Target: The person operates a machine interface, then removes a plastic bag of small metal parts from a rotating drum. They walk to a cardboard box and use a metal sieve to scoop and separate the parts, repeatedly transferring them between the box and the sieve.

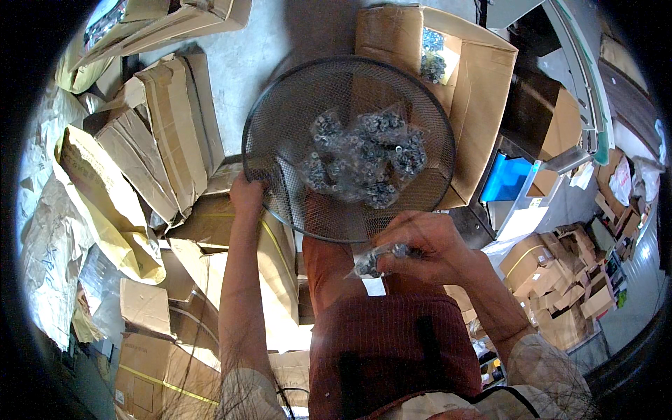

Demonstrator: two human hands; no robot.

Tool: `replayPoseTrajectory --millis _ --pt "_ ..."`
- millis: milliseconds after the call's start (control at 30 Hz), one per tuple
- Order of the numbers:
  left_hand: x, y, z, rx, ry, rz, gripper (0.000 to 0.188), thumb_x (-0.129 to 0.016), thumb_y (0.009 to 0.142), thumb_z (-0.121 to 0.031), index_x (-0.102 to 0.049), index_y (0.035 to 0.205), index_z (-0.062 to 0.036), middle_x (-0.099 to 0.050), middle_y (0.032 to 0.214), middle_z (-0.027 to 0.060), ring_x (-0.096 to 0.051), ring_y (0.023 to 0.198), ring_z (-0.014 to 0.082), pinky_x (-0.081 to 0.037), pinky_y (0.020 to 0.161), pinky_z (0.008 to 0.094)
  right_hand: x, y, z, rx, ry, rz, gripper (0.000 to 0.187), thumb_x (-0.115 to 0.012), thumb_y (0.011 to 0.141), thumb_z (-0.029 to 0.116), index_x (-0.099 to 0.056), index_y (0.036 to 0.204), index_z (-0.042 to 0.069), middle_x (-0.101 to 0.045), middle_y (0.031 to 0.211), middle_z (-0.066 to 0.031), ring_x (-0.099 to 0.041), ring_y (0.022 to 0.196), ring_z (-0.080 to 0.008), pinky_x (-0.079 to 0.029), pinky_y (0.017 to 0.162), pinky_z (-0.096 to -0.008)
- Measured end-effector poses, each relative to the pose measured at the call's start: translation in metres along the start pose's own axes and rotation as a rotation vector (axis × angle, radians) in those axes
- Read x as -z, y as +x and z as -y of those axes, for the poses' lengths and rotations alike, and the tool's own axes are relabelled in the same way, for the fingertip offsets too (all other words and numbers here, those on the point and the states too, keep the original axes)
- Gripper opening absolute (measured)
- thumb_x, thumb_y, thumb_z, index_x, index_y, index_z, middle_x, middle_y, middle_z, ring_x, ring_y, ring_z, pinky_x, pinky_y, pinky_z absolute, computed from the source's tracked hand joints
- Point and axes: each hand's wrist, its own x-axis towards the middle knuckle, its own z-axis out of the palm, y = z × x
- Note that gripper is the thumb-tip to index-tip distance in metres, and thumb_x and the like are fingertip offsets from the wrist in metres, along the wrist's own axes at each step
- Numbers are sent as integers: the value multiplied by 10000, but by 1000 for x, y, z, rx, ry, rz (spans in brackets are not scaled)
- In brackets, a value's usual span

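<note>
My left hand grips the near-left rim of a round black mesh basket. Inside it, near the middle, lie several clear plastic bags of small dark metal parts, piled together. In front of the basket's near rim, my right hand pinches another small clear bag of metal parts. This bag hangs just outside the basket, over my lap. What exactly the parts are is too small to tell.
Beyond the basket on the right stands an open cardboard box with more small bags inside. Flattened cartons and a yellow sack crowd the left. To the right are a blue bin and piled cardboard.
</note>
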Motion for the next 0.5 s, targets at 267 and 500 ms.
replayPoseTrajectory --millis 267,500 --pt "-1 6 5 -12 38 -3 323 -693 661 -90 -662 977 -33 -692 910 114 -660 836 254 -495 766 347 3 3 0 94 -72 -41 134 -646 832 159 -611 927 71 -665 917 -92 -637 841 -256 -501 729 -353" --pt "-2 8 2 -4 103 -2 322 -704 654 -122 -663 961 -34 -690 897 116 -658 830 261 -487 772 360 1 7 -5 129 -38 -121 149 -599 841 199 -612 917 72 -609 867 -119 -583 830 -328 -468 704 -410"
